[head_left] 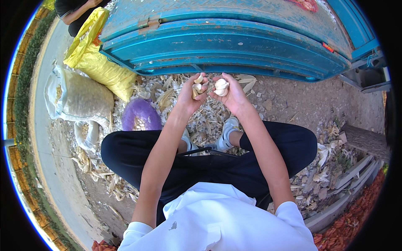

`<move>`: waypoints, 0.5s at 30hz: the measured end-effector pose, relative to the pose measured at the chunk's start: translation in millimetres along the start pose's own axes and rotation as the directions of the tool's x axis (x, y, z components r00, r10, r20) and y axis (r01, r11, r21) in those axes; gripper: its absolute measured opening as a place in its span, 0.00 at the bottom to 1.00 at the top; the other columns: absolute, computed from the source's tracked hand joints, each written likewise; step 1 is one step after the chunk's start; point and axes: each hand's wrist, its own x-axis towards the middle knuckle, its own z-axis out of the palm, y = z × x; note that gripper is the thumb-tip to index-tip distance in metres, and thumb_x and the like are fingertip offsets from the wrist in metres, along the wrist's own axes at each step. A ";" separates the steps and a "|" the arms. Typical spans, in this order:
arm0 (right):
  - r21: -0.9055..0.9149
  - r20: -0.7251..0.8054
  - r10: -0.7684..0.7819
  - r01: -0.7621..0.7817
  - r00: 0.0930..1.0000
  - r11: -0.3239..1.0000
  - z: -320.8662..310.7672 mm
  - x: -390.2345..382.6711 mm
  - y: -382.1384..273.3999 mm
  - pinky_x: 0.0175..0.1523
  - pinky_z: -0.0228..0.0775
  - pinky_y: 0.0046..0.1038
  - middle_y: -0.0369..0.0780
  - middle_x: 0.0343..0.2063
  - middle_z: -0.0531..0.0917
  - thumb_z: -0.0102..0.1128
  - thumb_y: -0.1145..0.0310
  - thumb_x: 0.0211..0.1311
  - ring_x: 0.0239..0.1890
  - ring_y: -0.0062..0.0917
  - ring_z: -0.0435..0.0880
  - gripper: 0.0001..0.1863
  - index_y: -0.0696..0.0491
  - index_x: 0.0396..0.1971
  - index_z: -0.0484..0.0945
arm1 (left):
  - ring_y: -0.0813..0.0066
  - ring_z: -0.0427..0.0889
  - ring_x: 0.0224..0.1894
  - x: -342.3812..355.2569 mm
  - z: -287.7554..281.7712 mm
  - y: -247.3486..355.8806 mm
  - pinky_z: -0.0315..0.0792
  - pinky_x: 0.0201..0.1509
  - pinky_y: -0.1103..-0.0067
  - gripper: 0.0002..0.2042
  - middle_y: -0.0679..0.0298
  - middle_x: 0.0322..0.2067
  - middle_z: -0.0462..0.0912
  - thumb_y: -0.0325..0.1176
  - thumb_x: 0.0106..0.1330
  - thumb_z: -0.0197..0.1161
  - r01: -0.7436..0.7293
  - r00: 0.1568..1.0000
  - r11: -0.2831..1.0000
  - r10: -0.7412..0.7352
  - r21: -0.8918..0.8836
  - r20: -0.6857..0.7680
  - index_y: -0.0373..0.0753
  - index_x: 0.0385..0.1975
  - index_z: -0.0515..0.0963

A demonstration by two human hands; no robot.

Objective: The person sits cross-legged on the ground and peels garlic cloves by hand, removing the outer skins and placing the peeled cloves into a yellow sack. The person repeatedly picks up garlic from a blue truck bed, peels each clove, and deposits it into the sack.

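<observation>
White shirt (pixel 213 221), garlic bulb (pixel 221 87) beyond, long axis unclear

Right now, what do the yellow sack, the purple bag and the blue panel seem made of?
Yellow sack: probably woven plastic, slightly shiny, with crisp creases.
Purple bag: perhaps plastic mesh, soft-looking with a rounded rim; the weave is too fine to tell.
Blue panel: likely painted metal, its gloss worn, with long ridges, scuffs and rusty-looking marks.
</observation>
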 end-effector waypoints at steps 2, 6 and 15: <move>0.035 -0.037 -0.016 0.017 0.999 0.999 -8.1 3.0 -1.2 0.43 0.83 0.36 0.40 0.33 0.79 0.49 0.58 0.71 0.33 0.26 0.81 0.16 0.58 0.40 0.76 | 0.77 0.77 0.27 0.1 7.8 0.5 0.60 0.12 0.87 0.08 0.63 0.32 0.79 0.36 0.75 0.48 -0.018 1.000 0.999 0.017 -0.042 -0.012 0.39 0.41 0.71; 0.050 -0.086 -0.030 0.035 0.996 0.998 -7.7 7.2 2.5 0.45 0.82 0.37 0.40 0.31 0.79 0.49 0.60 0.70 0.33 0.27 0.81 0.15 0.58 0.40 0.76 | 0.73 0.79 0.34 -1.8 9.2 9.7 0.61 0.14 0.87 0.09 0.60 0.37 0.79 0.36 0.76 0.48 -0.043 0.999 0.994 0.044 -0.102 0.004 0.39 0.44 0.71; 0.080 -0.065 0.023 -0.018 0.998 0.997 -12.8 10.0 8.4 0.40 0.82 0.35 0.37 0.29 0.79 0.48 0.61 0.70 0.32 0.25 0.81 0.12 0.55 0.38 0.75 | 0.74 0.78 0.26 -4.0 -33.0 56.0 0.65 0.18 0.85 0.05 0.64 0.30 0.78 0.32 0.72 0.50 -0.334 0.904 0.877 0.195 -0.346 -0.380 0.40 0.40 0.71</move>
